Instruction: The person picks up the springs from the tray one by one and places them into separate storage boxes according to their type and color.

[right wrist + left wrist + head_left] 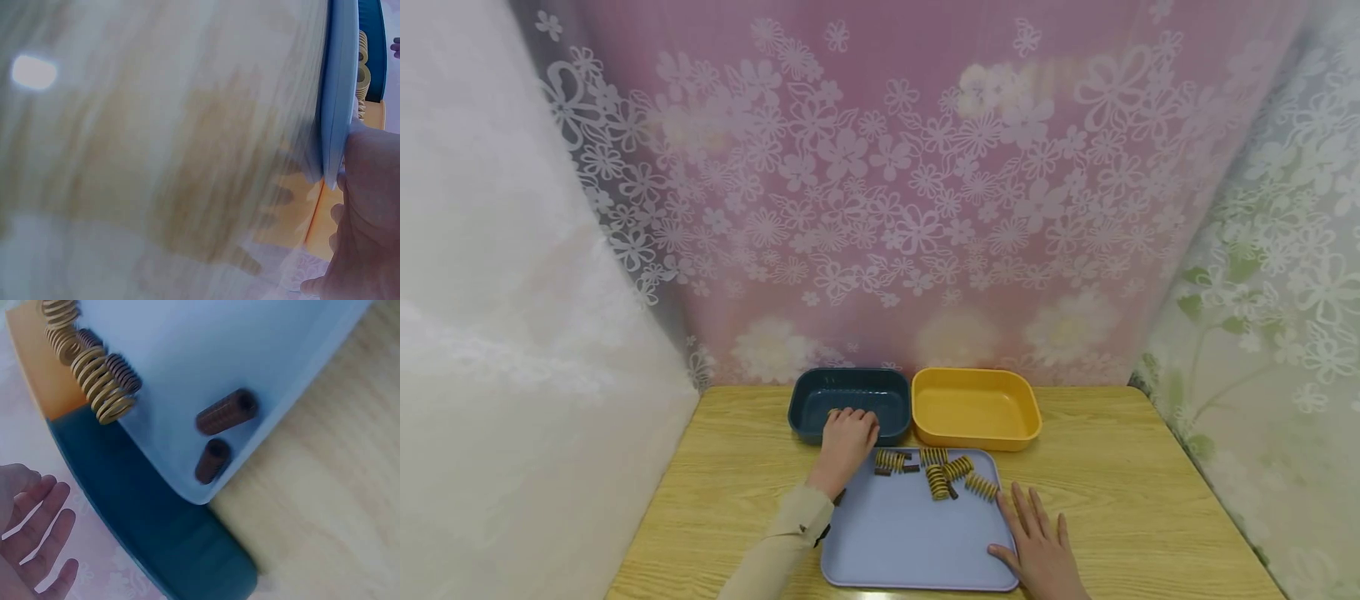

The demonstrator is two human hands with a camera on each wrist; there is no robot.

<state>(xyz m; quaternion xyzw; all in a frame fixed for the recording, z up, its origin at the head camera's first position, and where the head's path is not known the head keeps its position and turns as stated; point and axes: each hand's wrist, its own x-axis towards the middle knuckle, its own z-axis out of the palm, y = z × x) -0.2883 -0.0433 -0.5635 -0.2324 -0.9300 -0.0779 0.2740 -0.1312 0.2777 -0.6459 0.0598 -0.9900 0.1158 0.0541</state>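
My left hand (848, 435) is over the dark blue bin (886, 386). Its fingers are loosely bent and spread in the left wrist view, with nothing seen between them. A small bit of gold (833, 411) shows beside those fingers in the head view; its kind cannot be told there. On the pale blue tray (917, 542) lie several gold coil springs (937, 483) and smaller dark brown springs (911, 468). Two brown springs (226, 412) sit near one tray corner. My right hand (1037, 542) rests with spread fingers at the tray's right edge, its thumb touching the rim.
A yellow bin (977, 408) stands against the blue one's right side, behind the tray. All of them are on a wood-grain table (1127, 500). Flowered curtain sheets (925, 250) close off the back and sides.
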